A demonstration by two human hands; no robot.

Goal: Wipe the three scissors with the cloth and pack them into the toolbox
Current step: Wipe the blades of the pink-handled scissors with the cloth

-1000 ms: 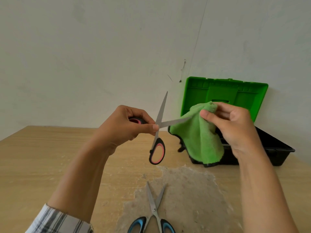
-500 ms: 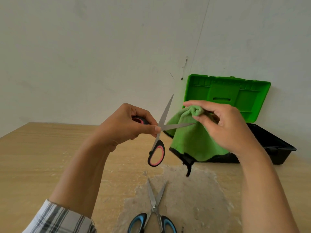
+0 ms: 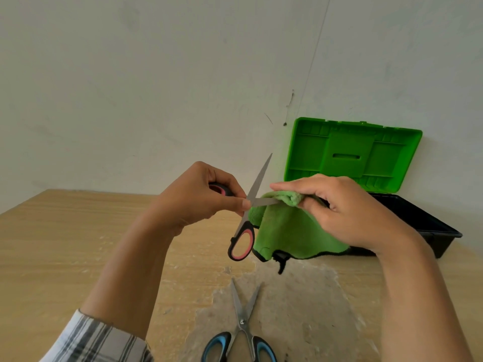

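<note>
My left hand (image 3: 201,199) holds the red-handled scissors (image 3: 243,237) up above the table, blades spread wide; one blade points up, the other points right. My right hand (image 3: 347,207) grips the green cloth (image 3: 292,236) folded over that right-pointing blade, close to the pivot. One red handle loop hangs free below; the other is inside my left fist. The blue-handled scissors (image 3: 241,333) lie part open on the table near the front edge. The toolbox (image 3: 431,226) stands open at the back right, green lid (image 3: 350,155) upright. A third pair of scissors is not visible.
The wooden table (image 3: 65,244) has a worn grey patch (image 3: 300,309) under the blue-handled scissors. A white wall rises right behind the table and the toolbox. My plaid left sleeve (image 3: 99,340) shows at the bottom left.
My right hand has slid the cloth leftward along the horizontal blade, from its tip toward the pivot. The left hand keeps the scissors in about the same place.
</note>
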